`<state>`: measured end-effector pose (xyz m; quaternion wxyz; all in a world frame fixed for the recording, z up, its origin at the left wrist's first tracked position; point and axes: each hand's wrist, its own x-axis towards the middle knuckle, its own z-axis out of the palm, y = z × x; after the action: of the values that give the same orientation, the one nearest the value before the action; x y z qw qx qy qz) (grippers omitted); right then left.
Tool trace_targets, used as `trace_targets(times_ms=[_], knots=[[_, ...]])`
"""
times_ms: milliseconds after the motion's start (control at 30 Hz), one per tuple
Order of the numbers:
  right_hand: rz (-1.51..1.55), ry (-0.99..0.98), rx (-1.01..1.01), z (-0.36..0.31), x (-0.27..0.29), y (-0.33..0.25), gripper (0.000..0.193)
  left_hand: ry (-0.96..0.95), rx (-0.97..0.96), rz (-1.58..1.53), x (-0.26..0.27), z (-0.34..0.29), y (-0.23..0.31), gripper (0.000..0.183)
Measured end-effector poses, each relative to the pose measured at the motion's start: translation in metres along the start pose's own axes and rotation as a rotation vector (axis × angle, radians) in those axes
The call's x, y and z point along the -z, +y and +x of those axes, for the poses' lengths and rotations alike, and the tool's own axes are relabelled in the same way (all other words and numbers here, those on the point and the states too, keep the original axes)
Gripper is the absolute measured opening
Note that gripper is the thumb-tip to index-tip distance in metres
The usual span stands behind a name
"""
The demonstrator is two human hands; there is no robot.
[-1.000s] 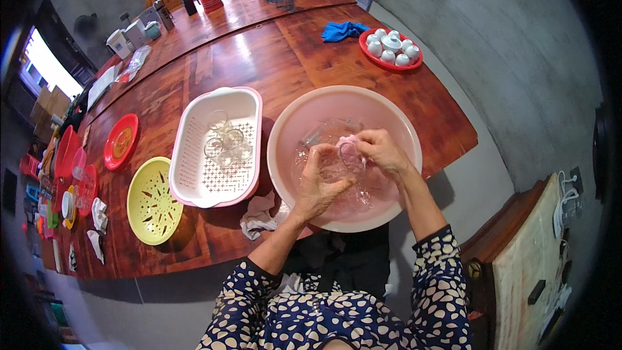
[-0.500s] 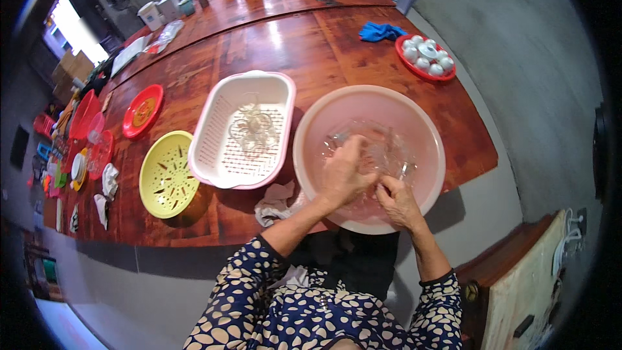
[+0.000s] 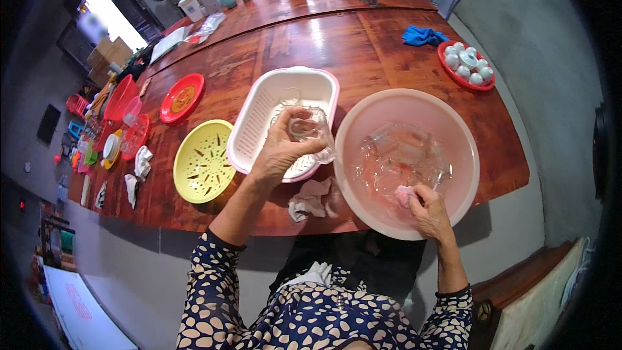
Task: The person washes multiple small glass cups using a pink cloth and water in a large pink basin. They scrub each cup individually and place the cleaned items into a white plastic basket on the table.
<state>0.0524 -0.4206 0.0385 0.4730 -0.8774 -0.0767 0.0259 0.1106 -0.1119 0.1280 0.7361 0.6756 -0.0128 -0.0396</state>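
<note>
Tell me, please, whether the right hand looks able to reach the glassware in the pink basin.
Probably yes: the right hand is over the pink basin, near the glassware, with nothing visible between, though a pink wad occupies its grip.

My left hand [image 3: 277, 151]: gripping clear glass [image 3: 316, 129] over white basket [image 3: 258, 123]
My right hand [image 3: 432, 215]: pinching pink cloth [image 3: 404, 194] over pink basin [image 3: 411, 105]
Bench [image 3: 363, 45]: yellow colander [image 3: 195, 163] beside the basket

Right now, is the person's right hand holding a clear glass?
No, the right hand grips a pink wad over the pink basin.
</note>
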Motion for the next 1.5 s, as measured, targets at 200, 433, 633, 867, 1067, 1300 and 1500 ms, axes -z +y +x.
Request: trace_targets(times_ms=[200,433,633,867,1067,1300,1500], knots=[[0.012,-0.02,-0.03,0.0,0.001,-0.002,0.018,0.154,0.018,-0.022,0.056,-0.005,0.003,0.057],[0.022,-0.01,-0.005,-0.001,0.003,-0.003,0.018,0.307,-0.001,0.519,0.094,0.012,-0.021,0.063],[0.042,-0.011,-0.006,0.001,0.0,-0.004,0.018,0.351,0.039,0.941,0.124,0.03,-0.067,0.061],[0.03,-0.019,0.013,0.0,-0.003,-0.006,0.016,0.361,0.095,1.154,0.132,0.045,-0.089,0.068],[-0.031,-0.064,0.006,0.001,-0.001,-0.013,0.014,0.334,-0.048,1.179,0.144,0.044,-0.102,0.074],[-0.19,-0.041,0.125,0.005,-0.004,-0.008,0.018,0.407,-0.397,1.533,0.051,0.015,-0.029,0.085],[-0.688,-0.167,0.242,0.023,-0.031,-0.01,0.014,-0.115,-0.458,1.159,-0.053,0.03,-0.047,0.042]])
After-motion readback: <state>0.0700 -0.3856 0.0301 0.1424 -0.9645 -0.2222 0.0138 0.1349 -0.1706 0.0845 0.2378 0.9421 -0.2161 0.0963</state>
